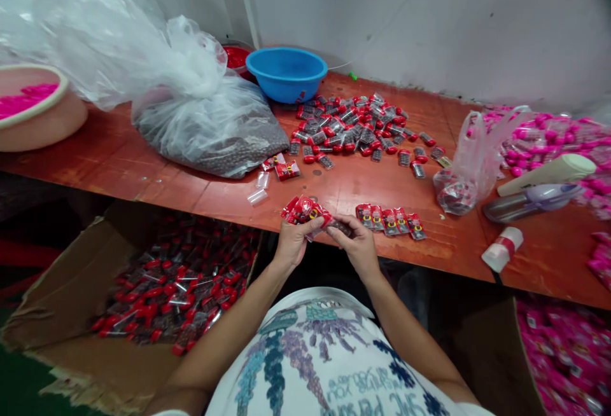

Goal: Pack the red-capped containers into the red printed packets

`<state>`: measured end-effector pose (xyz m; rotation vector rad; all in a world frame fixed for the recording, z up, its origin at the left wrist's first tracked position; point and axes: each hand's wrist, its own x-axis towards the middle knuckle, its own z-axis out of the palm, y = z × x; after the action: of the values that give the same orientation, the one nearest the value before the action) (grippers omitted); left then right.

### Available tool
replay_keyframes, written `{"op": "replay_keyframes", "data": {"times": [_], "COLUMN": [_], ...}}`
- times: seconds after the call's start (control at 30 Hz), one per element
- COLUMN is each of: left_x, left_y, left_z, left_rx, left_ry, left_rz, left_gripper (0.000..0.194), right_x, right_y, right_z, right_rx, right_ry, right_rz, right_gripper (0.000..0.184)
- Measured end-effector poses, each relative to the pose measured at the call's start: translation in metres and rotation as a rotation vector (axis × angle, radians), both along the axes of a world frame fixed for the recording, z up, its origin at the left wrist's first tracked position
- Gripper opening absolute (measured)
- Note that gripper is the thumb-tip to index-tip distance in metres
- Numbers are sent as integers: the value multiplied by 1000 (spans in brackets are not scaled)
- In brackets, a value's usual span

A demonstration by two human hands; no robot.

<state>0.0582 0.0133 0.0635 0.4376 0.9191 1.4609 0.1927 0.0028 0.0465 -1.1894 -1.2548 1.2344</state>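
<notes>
My left hand (291, 245) grips a bunch of red printed packets (305, 208) above the front edge of the table. Close beside it, my right hand (360, 247) has its fingers closed on a small clear container with dark contents (342, 228), its end against the packets. Just right of my hands, several red-and-black packets (390, 220) lie in a row. Behind them spreads a heap of small clear containers with red caps (356, 124). Two packets (287, 170) and a few clear plastic tubes (258, 196) lie to the left.
On the table (329, 182) stand a blue basin (286, 72), a big clear bag of dark beads (214, 130) and a pink tub (42, 123). A small plastic bag (458, 190), rolls and pink pieces (539, 142) are at right. An open carton (71, 289) of red-capped containers stands below left.
</notes>
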Motion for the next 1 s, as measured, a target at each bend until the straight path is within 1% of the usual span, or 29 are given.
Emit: {"op": "replay_keyframes", "data": {"times": [0.1, 0.17, 0.23, 0.3, 0.4, 0.47, 0.5, 0.57, 0.67, 0.73, 0.77, 0.87, 0.93, 1.0], "left_x": [0, 0, 0, 0, -1, -2, -3, -4, -5, -5, -4, -3, -3, -4], "left_y": [-1, -1, -1, -1, -1, -1, 0, 1, 2, 2, 2, 2, 2, 3], "left_z": [2, 3, 4, 4, 5, 6, 7, 7, 4, 1, 0, -3, -3, -2], "left_rx": [-2, -10, -18, -27, -30, -23, -25, -47, -96, -103, -98, -87, -93, -108], "left_ry": [24, 28, 36, 43, 58, 69, 71, 68, 97, 130, 140, 134, 121, 111], "left_rz": [-41, -59, -76, -95, -148, -190, -201, -185, -146, -156, -178, -242, -203, -151], "left_gripper": [36, 40, 44, 41, 28, 25, 24, 23, 24, 25, 25, 27, 28, 29], "right_x": [3, 3, 2, 1, -1, 0, 0, 2, 4, 4, 4, 3, 4, 7], "right_y": [1, 0, -1, -2, -2, -2, -1, -1, 0, 0, 1, 2, 3, 5], "right_z": [2, 4, 5, 5, 2, 0, -1, -2, -5, -8, -10, -16, -18, -18], "right_rx": [72, 153, 202, 174, 5, -92, -116, -101, 26, 76, 70, -10, -50, -59], "right_ry": [-52, -120, -166, -129, 50, 150, 173, 166, 46, -16, -10, 104, 151, 142], "right_rz": [-6, -25, -49, -67, -53, -40, -36, -22, 38, 52, 45, 23, 39, 66], "right_gripper": [25, 23, 22, 23, 24, 26, 26, 28, 34, 37, 38, 44, 50, 55]}}
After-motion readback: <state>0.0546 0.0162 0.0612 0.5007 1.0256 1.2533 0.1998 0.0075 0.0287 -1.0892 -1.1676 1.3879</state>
